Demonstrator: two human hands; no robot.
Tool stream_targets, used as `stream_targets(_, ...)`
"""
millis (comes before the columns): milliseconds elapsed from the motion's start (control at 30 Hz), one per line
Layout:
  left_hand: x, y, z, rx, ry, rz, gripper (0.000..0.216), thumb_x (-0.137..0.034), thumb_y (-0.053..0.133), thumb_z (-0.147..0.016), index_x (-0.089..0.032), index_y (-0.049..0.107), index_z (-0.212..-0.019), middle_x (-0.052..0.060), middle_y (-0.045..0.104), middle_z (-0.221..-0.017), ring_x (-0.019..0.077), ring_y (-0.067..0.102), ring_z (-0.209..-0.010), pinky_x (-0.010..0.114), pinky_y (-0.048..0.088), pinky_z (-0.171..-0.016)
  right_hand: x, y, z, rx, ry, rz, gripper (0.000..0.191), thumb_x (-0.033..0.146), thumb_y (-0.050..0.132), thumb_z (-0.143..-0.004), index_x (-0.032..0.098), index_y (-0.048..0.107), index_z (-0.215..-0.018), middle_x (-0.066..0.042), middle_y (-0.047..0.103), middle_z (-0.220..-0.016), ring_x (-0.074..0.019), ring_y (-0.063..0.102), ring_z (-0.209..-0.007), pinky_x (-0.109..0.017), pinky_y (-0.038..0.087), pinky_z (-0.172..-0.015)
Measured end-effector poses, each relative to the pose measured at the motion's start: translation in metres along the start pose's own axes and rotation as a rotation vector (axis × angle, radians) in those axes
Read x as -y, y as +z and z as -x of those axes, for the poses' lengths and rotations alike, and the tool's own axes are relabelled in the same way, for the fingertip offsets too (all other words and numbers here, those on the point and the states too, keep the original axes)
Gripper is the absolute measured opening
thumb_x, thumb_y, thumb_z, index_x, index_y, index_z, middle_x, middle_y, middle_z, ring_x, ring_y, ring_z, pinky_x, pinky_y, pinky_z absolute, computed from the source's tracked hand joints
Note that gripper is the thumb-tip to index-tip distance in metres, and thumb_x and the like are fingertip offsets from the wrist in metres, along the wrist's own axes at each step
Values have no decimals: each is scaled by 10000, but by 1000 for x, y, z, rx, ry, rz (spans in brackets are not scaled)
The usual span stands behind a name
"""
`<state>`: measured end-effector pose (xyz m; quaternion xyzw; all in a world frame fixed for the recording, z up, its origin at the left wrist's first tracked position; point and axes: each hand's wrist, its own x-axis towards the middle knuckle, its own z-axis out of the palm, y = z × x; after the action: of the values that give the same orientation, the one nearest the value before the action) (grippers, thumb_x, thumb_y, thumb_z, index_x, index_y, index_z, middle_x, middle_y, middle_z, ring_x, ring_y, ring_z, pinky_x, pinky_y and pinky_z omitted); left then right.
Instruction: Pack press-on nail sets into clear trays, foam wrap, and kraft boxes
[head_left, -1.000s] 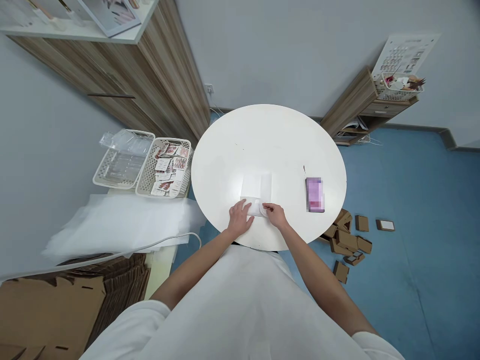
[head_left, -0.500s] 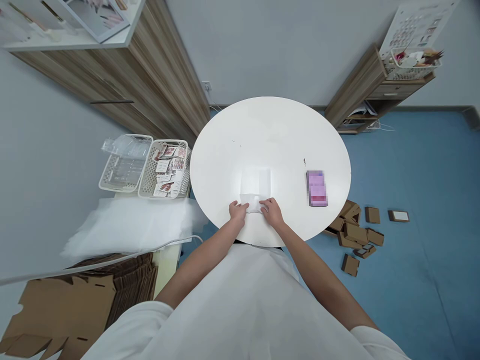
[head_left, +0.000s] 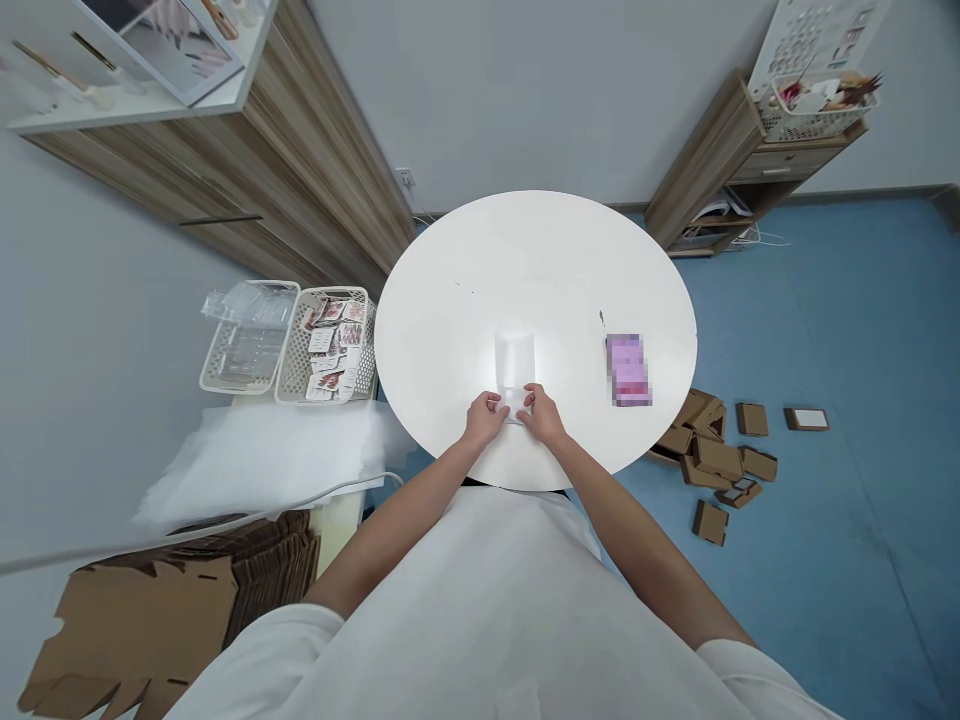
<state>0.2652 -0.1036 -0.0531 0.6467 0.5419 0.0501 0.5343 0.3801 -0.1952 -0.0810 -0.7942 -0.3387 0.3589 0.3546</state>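
Note:
A thin white sheet (head_left: 514,360) lies folded into a narrow strip on the round white table (head_left: 450,330), near its front edge. My left hand (head_left: 484,418) and my right hand (head_left: 541,414) meet at the strip's near end, fingers curled and pinching it from both sides. The near end of the sheet is hidden under my fingers. A purple flat box (head_left: 627,368) lies on the table to the right of my hands.
Two white baskets stand left of the table, one with clear plastic (head_left: 247,330), one with printed cards (head_left: 331,342). White foam sheets (head_left: 262,460) and flat cardboard (head_left: 172,600) lie at the lower left. Small brown boxes (head_left: 716,465) are scattered on the blue floor.
The white sheet has become narrower as its sides were folded in. Both hands moved closer together at its near end. The camera shifted slightly.

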Motion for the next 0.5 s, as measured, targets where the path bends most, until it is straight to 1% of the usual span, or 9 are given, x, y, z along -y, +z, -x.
stream_targets(167,-3,13,3,73,135,-182,205,-257,571,-698,-166,559,-881,31,569,-797,129,530,-695,274,458,-668,1,-2,-2,10,-1,-5,529,197,525,-642,235,366,-1145,13,504,-830,-118,471,-638,-264,413,-587)
stream_targets(300,-1,18,10,173,287,-299,304,-234,500,-734,-161,548,-1026,71,531,-959,147,530,-782,300,456,-740,-2,-3,0,27,-46,0,548,133,478,-645,219,345,-1170,0,505,-848,-121,482,-667,-267,429,-608)
stream_targets(400,3,18,14,220,402,-428,416,-180,481,-711,-162,510,-1126,97,479,-1041,196,497,-923,338,431,-814,-5,-3,6,11,-164,40,497,147,465,-684,196,357,-1167,-57,488,-980,-150,503,-780,-307,451,-673)
stream_targets(500,4,15,12,244,444,-527,471,-174,502,-681,-197,500,-1151,95,470,-1029,240,454,-990,376,413,-837,-9,-5,13,17,-355,103,425,147,432,-727,194,385,-1147,-102,447,-1097,-197,480,-953,-362,445,-772)
